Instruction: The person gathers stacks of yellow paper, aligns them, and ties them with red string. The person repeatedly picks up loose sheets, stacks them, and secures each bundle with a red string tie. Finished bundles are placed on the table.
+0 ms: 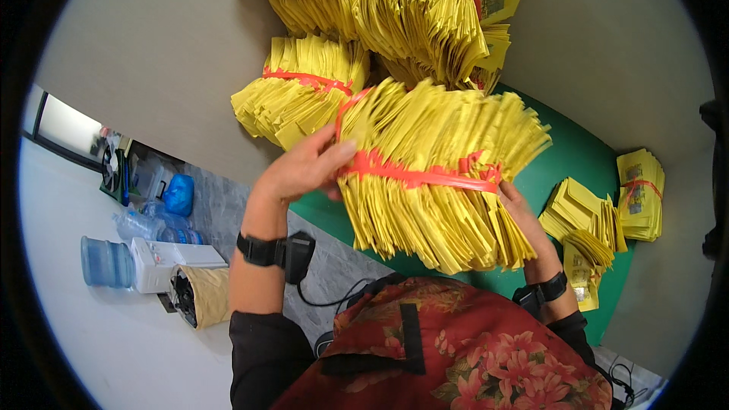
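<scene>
Between my two hands is a thick bundle of yellow paper envelopes [433,220], tied round its middle with a red plastic strap [425,177]. My left hand [307,165] clasps the bundle's left end, thumb on the near face by the strap. At the right end, my right hand [520,212] presses against the side, its fingers partly hidden behind the envelopes. Another strapped bundle [304,95] lies just beyond on the left, and a stack of strapped bundles [425,19] rises at the far side.
A green tabletop [566,144] lies beneath, with grey panels [607,38] around it. Loose yellow envelopes [581,216] and a small tied bundle [642,196] sit at the right. On the floor at left are a water dispenser [156,262], a brown bag [209,296] and a blue bag [179,195].
</scene>
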`<control>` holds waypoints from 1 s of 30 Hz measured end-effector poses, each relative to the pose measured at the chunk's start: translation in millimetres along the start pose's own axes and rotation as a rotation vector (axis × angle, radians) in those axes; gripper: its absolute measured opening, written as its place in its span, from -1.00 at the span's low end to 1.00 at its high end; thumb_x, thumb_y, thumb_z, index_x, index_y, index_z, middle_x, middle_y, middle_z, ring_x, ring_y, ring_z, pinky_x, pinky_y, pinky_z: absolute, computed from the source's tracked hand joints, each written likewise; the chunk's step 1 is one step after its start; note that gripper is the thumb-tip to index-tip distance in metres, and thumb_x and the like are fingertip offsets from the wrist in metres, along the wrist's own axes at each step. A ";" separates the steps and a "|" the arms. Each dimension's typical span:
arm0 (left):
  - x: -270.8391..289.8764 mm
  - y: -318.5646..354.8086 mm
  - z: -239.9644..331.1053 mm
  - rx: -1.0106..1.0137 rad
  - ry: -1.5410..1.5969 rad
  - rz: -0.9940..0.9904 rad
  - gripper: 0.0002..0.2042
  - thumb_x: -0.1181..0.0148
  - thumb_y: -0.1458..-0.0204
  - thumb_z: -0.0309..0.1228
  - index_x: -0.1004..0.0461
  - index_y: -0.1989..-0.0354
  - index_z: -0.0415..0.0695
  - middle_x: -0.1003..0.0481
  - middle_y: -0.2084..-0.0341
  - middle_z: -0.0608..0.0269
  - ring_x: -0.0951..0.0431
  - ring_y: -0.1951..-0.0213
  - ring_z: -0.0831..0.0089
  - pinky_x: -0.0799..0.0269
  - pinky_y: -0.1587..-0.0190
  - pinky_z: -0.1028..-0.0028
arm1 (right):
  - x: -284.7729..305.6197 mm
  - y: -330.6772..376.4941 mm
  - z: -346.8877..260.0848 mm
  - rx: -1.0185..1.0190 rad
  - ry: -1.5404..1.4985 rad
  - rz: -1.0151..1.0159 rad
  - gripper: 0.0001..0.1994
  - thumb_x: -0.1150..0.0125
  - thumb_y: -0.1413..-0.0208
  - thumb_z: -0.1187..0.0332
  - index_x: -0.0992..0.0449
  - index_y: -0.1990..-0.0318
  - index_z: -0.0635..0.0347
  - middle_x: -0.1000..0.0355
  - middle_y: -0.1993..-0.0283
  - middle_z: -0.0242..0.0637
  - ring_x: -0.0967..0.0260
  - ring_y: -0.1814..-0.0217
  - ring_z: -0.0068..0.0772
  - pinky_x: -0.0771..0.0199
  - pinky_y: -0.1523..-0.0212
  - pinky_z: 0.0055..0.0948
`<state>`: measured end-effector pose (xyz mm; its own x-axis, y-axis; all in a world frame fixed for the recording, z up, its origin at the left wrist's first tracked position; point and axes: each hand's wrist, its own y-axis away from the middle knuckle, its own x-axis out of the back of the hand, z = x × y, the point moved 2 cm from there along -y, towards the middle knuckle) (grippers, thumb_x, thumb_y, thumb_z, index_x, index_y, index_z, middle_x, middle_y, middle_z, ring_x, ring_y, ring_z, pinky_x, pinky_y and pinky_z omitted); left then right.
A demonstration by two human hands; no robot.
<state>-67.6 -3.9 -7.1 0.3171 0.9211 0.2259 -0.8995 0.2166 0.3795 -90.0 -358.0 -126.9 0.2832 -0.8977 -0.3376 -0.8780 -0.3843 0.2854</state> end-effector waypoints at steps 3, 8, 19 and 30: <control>-4.6 33.5 -39.2 0.049 0.183 -0.069 -0.22 -0.17 -0.22 0.01 0.00 -0.49 -0.08 -0.55 0.09 0.18 -0.64 0.36 0.44 -0.63 0.47 0.50 | 2.0 -9.2 -17.0 -0.035 0.107 -0.046 -0.41 -0.23 -0.32 0.08 -0.31 -0.32 0.32 -0.50 -0.05 -0.30 -0.45 -0.03 -0.54 -0.49 -0.04 -0.50; -26.2 71.1 -112.8 0.143 0.378 -0.281 -0.15 -0.35 -0.05 0.08 -0.20 -0.38 -0.23 -0.52 -0.10 0.05 -0.64 0.04 0.16 -0.72 0.38 0.24 | -4.3 -35.2 -45.9 -0.080 0.104 -0.187 -0.58 -0.27 -0.28 0.19 -0.50 -0.13 0.34 -0.58 0.16 -0.35 -0.53 0.16 -0.55 -0.54 0.08 -0.53; -111.7 83.3 -151.9 0.111 1.040 -0.285 -0.43 -0.02 -0.26 -0.36 -0.09 -0.42 -0.28 -0.32 -0.28 -0.28 -0.45 -0.21 -0.20 -0.50 -0.13 -0.15 | -29.3 -96.2 -64.6 0.065 -0.358 -0.275 -0.37 0.01 -0.36 -0.17 -0.43 -0.21 0.26 -0.53 -0.10 -0.21 -0.46 -0.14 -0.37 -0.44 -0.20 -0.35; -141.2 48.9 -126.1 0.162 0.981 -0.442 -0.44 0.13 -0.39 -0.14 -0.10 -0.43 -0.24 -0.35 -0.25 -0.28 -0.49 -0.16 -0.14 -0.45 -0.18 0.00 | -36.8 -128.1 -50.3 0.318 0.603 0.118 -0.06 0.09 -0.29 -0.33 -0.12 -0.41 0.52 -0.14 -0.47 0.19 -0.01 -0.57 0.03 0.03 -0.49 -0.27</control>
<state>-194.3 -82.5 -133.6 0.1604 0.6448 -0.7474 -0.6916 0.6136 0.3810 31.4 -286.5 -105.9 0.2634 -0.9279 0.2637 -0.9604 -0.2778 -0.0184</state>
